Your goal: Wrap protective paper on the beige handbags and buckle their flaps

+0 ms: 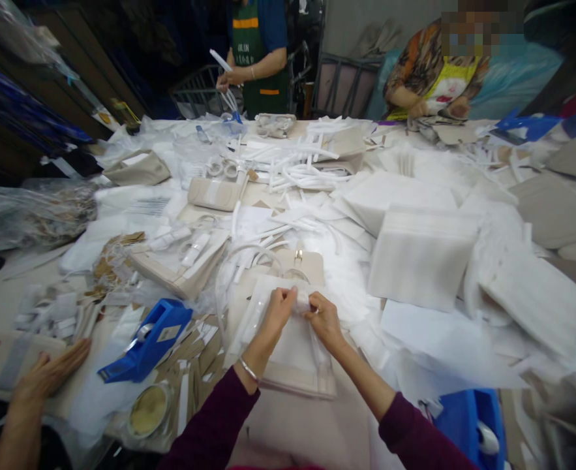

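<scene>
Where the cluttered table (317,431) fills the frame, a cream bag (295,369) lies at lower centre (under clear wrapping); left hand (276,312) and right hand (324,320) meet at its top edge, fingers pinching what appears to be white tissue (301,299); blue tape dispenser (145,339) lower left.

Flat beige handbag (295,375), seemingly paper-wrapped

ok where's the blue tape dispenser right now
In the head view the blue tape dispenser sits low on the left of the table, left of the person's left hand, with a round tin just below it.
</scene>
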The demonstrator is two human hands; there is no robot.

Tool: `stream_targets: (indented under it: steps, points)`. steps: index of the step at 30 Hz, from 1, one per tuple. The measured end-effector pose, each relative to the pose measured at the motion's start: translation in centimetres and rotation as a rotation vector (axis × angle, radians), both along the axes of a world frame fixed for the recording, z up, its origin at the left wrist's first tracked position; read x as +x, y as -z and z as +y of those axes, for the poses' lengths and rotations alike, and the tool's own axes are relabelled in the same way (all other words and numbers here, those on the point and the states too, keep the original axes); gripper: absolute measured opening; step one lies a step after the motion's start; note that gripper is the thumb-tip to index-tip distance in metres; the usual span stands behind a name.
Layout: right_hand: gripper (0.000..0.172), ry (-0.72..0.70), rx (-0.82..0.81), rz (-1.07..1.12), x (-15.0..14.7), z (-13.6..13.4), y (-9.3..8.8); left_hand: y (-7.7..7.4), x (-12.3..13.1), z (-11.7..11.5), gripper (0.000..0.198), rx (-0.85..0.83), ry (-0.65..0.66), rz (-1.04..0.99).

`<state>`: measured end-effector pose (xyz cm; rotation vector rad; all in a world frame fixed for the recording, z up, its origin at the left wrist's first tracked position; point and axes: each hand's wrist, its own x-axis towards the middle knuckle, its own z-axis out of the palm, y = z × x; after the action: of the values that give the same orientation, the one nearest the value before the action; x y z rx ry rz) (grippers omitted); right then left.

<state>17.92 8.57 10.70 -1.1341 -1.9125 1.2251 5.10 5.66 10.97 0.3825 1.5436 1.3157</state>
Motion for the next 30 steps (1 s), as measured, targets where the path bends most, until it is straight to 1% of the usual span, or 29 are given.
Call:
stream_targets:
  steps: [2,4,5,7,8,9,11,12,13,15,17,19,20,23,24,25,27,30]
  points:
    - [0.010,-0.024,0.046,0.003,0.0,0.2,0.3,-0.1,-0.4,-0.1,0.034,-0.009,0.099,-0.117]
    - [0.010,-0.073,0.073,-0.010,0.1,0.5,0.5,0.0,-0.5,0.0,0.033,0.010,0.149,-0.251]
    - [0.011,-0.117,0.074,-0.012,0.3,0.6,0.6,0.1,-0.5,0.1,0.030,0.026,0.143,-0.293]
    - [0.015,-0.196,0.049,0.003,1.0,0.9,0.8,0.4,-0.5,0.3,0.025,0.049,0.107,-0.304]
    - [0.019,-0.192,0.029,0.009,1.5,0.9,0.8,0.6,-0.5,0.3,0.023,0.051,0.101,-0.280]
    - [0.022,-0.141,0.004,0.002,2.1,0.8,0.8,0.7,-0.5,0.2,0.022,0.048,0.104,-0.244]
    - [0.027,0.039,-0.081,-0.068,3.2,0.1,0.9,0.8,-0.5,-0.2,0.021,0.036,0.124,-0.164]
    - [0.029,0.117,-0.151,-0.121,3.6,-0.4,0.9,0.8,-0.4,-0.5,0.020,0.025,0.136,-0.125]
    - [0.033,0.164,-0.232,-0.176,3.9,-0.9,1.0,0.8,-0.4,-0.7,0.019,0.013,0.144,-0.092]
    - [0.043,0.184,-0.395,-0.263,4.1,-1.9,1.0,0.6,-0.2,-1.2,0.017,-0.015,0.151,-0.044]
    - [0.047,0.201,-0.517,-0.296,3.8,-2.6,0.8,0.5,0.0,-1.4,0.015,-0.028,0.150,-0.023]
    - [0.044,0.231,-0.624,-0.274,3.6,-2.9,0.2,0.6,0.1,-1.6,0.013,-0.024,0.161,-0.018]
    - [0.039,0.216,-0.686,-0.243,3.6,-2.8,-0.3,0.7,0.1,-1.8,0.013,-0.023,0.172,-0.015]
    - [0.018,0.074,-0.864,-0.131,4.2,-2.8,-2.2,0.9,0.0,-2.2,0.013,-0.035,0.190,-0.036]
    - [0.016,0.036,-0.900,-0.095,4.6,-3.0,-2.8,0.9,0.0,-2.5,0.015,-0.039,0.189,-0.056]
    - [0.018,0.020,-0.918,-0.063,5.0,-3.3,-3.3,0.9,0.0,-2.8,0.018,-0.041,0.184,-0.080]
    - [0.025,0.022,-0.898,-0.004,5.7,-4.2,-4.2,0.8,0.2,-3.4,0.023,-0.025,0.196,-0.144]
    - [0.041,-0.001,-0.856,0.055,6.4,-6.3,-4.5,0.3,0.9,-4.6,0.030,0.025,0.216,-0.258]
